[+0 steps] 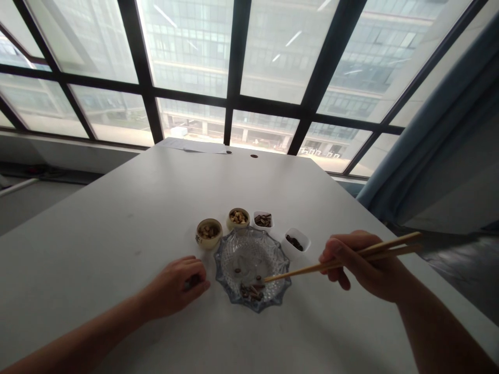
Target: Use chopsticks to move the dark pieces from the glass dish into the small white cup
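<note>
A pair of wooden chopsticks (300, 271) is held in my right hand (356, 262), the tips close together and low over the right part of a scalloped glass dish (219, 267). Beside the tips lies a small pile of dark, striped seeds (252, 293), with a couple of small brown round pieces above it. Whether the tips touch or pinch a seed is too small to tell. My left hand (177, 285) rests on the table left of the dish, fingers curled in and thumb near them, with nothing visible in it.
Behind the glass dish stand two cream bowls, one of brownish pieces (209, 228) and one of pale nut-like pieces (238, 216). Two white dishes hold long striped seeds (262, 221) and dark seeds (293, 242). Papers (195, 146) lie at the white table's far edge, before windows.
</note>
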Demonstrator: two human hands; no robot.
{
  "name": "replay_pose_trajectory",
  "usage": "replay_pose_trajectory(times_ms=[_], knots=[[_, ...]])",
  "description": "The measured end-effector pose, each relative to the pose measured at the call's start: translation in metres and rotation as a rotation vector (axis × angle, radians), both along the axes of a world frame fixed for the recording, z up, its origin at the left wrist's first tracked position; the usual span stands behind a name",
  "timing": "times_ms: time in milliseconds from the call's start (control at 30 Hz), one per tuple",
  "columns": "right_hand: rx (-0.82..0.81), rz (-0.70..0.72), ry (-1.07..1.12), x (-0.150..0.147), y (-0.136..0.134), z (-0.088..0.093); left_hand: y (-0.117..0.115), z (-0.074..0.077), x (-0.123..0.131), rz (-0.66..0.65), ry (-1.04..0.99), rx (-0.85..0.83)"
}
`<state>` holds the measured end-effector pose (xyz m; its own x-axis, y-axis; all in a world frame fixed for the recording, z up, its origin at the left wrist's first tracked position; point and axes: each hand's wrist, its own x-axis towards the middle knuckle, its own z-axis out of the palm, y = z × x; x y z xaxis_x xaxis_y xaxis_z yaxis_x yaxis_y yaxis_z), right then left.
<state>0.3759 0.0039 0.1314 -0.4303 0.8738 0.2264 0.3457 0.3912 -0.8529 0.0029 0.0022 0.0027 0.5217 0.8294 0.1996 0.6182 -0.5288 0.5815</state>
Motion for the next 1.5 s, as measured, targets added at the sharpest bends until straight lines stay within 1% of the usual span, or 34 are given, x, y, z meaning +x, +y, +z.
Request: replay_pose_trajectory(times_ms=[100, 200, 300, 400, 467, 700, 833, 900, 933, 1067, 1100, 1167, 1233, 1333, 1367, 1433, 1500], knots=[[0.012, -0.029, 0.050, 0.005, 0.004, -0.003, 0.001, -0.002, 0.000, -0.004, 0.001, 0.005], [0.007, 0.043, 0.026, 0.004, 0.006, -0.005, 0.002, -0.003, 0.001, -0.008, 0.005, 0.006], [0.004, 0.101, -0.084, -0.002, 0.006, -0.005, 0.003, -0.004, 0.001, -0.008, 0.012, 0.002], [0.050, 0.114, -0.208, -0.009, 0.005, -0.006, 0.004, -0.005, 0.001, -0.016, 0.018, 0.006], [0.084, 0.126, -0.247, -0.012, 0.004, -0.007, 0.004, -0.006, 0.001, -0.024, 0.018, 0.011], [0.154, 0.199, -0.275, -0.017, -0.003, -0.004, 0.003, -0.003, 0.000, -0.029, 0.011, 0.024], [0.121, 0.212, -0.247, -0.017, -0.004, -0.004, 0.003, -0.002, 0.001, -0.028, 0.020, 0.026], [0.082, 0.166, -0.182, -0.013, -0.001, -0.007, 0.003, -0.003, 0.001, -0.025, 0.023, 0.029], [0.067, 0.110, -0.118, -0.010, 0.002, -0.009, 0.003, -0.003, 0.001, -0.023, 0.023, 0.031], [0.019, -0.203, 0.229, 0.007, 0.017, -0.014, 0.002, -0.003, 0.000, -0.024, 0.020, 0.037], [0.016, -0.256, 0.295, 0.010, 0.021, -0.015, 0.002, -0.003, 0.000, -0.024, 0.020, 0.038], [0.044, -0.318, 0.358, 0.014, 0.026, -0.015, 0.002, -0.002, 0.000, -0.021, 0.024, 0.038], [0.150, -0.392, 0.332, 0.014, 0.027, -0.016, 0.001, -0.002, 0.000, -0.020, 0.028, 0.037], [0.338, -0.493, 0.137, 0.006, 0.027, -0.022, 0.001, -0.001, 0.000, -0.022, 0.028, 0.037], [0.379, -0.493, 0.064, 0.003, 0.028, -0.025, 0.001, -0.001, 0.000, -0.022, 0.027, 0.037], [0.413, -0.430, -0.051, -0.001, 0.029, -0.029, 0.000, -0.002, 0.000, -0.021, 0.027, 0.034], [0.416, -0.388, -0.098, -0.003, 0.029, -0.031, 0.000, -0.002, 0.000, -0.021, 0.027, 0.033]])
